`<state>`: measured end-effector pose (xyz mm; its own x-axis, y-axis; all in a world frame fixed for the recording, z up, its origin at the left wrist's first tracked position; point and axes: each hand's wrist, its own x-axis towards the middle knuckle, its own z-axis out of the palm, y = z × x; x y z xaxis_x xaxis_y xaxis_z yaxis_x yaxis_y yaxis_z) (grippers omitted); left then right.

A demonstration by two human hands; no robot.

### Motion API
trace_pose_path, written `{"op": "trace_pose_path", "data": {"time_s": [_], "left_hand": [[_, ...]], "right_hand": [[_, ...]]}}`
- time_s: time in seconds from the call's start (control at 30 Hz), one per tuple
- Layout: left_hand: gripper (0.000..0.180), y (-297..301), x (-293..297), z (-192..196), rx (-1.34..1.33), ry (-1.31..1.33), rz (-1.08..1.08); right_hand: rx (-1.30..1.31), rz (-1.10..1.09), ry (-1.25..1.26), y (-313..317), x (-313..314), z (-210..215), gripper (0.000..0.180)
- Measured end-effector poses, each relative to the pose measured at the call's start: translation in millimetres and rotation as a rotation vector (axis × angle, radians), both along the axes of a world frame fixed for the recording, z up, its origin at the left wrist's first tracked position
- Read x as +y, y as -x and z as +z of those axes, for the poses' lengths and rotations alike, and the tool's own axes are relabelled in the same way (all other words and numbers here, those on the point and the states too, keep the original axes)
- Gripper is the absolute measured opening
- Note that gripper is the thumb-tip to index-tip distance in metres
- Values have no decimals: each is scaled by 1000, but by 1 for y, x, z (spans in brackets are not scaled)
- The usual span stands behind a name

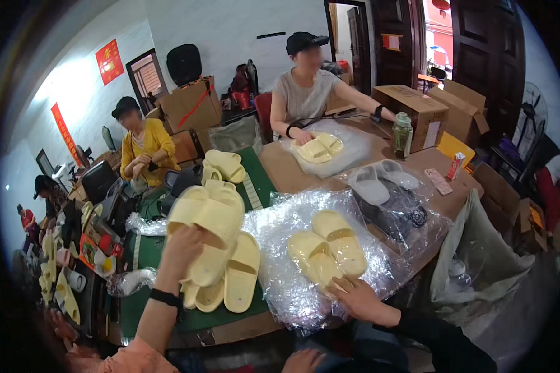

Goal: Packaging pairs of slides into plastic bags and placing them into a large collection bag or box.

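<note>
My right hand, in a black sleeve, rests with fingers spread on the heel end of a pair of pale yellow slide sandals. The pair lies on clear plastic bagging; whether it is inside I cannot tell. My left hand is low at the bottom edge, partly cut off, fingers stretched beside my jeans, with nothing seen in it. From the left, another person's hand, with a black wristband and peach sleeve, holds yellow slides over more slides on a green mat.
Across the table a person handles yellow slides on plastic. White slides, a glass bottle, a phone and cartons stand or lie at right. A large sack hangs by the right table edge.
</note>
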<state>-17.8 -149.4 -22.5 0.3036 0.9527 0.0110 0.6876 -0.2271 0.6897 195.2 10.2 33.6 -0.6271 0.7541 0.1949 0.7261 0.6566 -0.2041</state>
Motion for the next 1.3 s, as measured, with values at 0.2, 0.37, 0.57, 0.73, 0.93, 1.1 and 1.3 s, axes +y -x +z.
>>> {"op": "trace_pose_path", "data": {"time_s": [0.2, 0.37, 0.57, 0.73, 0.93, 1.1, 1.3], "left_hand": [[25, -38, 48, 33, -236, -273, -3], [41, -44, 87, 27, -5, -620, 149], [49, -49, 98, 5, 330, -448, 141], [55, -47, 100, 0, 435, -333, 72], [54, -43, 95, -6, 393, -355, 87], [47, -43, 97, -10, 297, -371, 114], [24, -29, 101, 33, -134, 3, -14]], "right_hand": [[119, -9, -28, -7, 1, -1, 50], [180, 1, -17, -6, -1, 14, 47], [319, -47, -39, -7, 1, 19, 39], [268, -37, -29, -10, 0, 12, 39], [240, 11, -3, -5, -3, 5, 40], [185, 50, 13, -4, -2, 10, 40], [160, 67, 1, -7, 1, 1, 50]]}}
